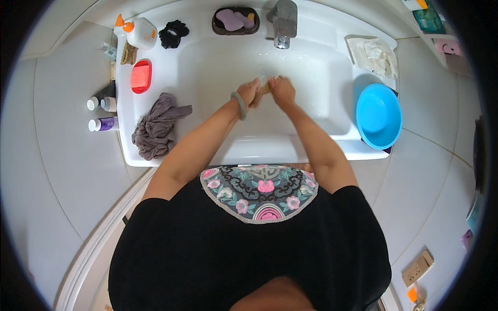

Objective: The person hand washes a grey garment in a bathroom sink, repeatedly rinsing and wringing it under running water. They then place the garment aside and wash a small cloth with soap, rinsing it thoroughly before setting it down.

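Both hands are low over the middle of a white sink basin (210, 70). My left hand (248, 91), with a pale bangle (240, 105) on the wrist, is closed around one part of a wet beige cloth (265, 90). Just to its right, my right hand (282, 91) grips another part of the same cloth. The fingers cover most of it, so its full shape is hidden. Behind the hands stands a grey metal faucet (287, 23). I cannot tell how deep any water in the basin is.
On the left ledge sit a crumpled grey-brown cloth (157, 126), a red soap dish (146, 66) with soap, a black scrunchie (173, 34) and a white pump bottle (142, 34). A dark soap tray (236, 32) is at the back. Rightward are a blue plastic basin (378, 116) and a crinkled white packet (373, 56).
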Tool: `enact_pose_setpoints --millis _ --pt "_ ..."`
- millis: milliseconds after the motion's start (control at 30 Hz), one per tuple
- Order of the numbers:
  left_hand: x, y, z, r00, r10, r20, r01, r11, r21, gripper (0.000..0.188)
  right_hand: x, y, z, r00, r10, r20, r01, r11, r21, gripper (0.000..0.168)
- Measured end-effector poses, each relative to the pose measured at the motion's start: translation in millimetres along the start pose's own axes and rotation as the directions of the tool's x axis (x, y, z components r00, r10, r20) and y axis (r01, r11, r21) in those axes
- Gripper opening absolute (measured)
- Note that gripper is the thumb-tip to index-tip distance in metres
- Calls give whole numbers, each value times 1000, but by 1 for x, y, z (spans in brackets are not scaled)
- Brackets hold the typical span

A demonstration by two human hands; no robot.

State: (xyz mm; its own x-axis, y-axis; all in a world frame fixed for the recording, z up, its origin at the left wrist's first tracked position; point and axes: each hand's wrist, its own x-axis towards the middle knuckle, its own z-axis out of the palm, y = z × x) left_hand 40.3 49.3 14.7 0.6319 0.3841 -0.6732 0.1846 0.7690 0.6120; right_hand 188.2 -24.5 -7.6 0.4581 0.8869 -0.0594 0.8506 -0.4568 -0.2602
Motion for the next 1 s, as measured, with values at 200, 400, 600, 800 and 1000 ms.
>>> enact_pose_setpoints --millis 200,400,600,800,1000 --pt "-12 9 -40 957 -138 -256 104 984 -143 74 -4 22 3 864 416 -282 -349 901 258 31" --pt "25 -35 -61 968 -98 231 202 852 -484 76 -20 -41 -1 926 -261 274 157 924 348 26" --pt "22 -22 -51 979 -158 -129 113 946 -303 60 -6 3 20 938 275 -209 -207 931 300 23" --pt "7 -19 -43 975 -208 79 216 793 -569 38 -24 -65 -13 858 -225 461 -393 289 873 12" --pt "31 -51 9 895 436 -95 -431 900 68 47 -21 -92 -20 926 226 302 -282 -117 952 15"
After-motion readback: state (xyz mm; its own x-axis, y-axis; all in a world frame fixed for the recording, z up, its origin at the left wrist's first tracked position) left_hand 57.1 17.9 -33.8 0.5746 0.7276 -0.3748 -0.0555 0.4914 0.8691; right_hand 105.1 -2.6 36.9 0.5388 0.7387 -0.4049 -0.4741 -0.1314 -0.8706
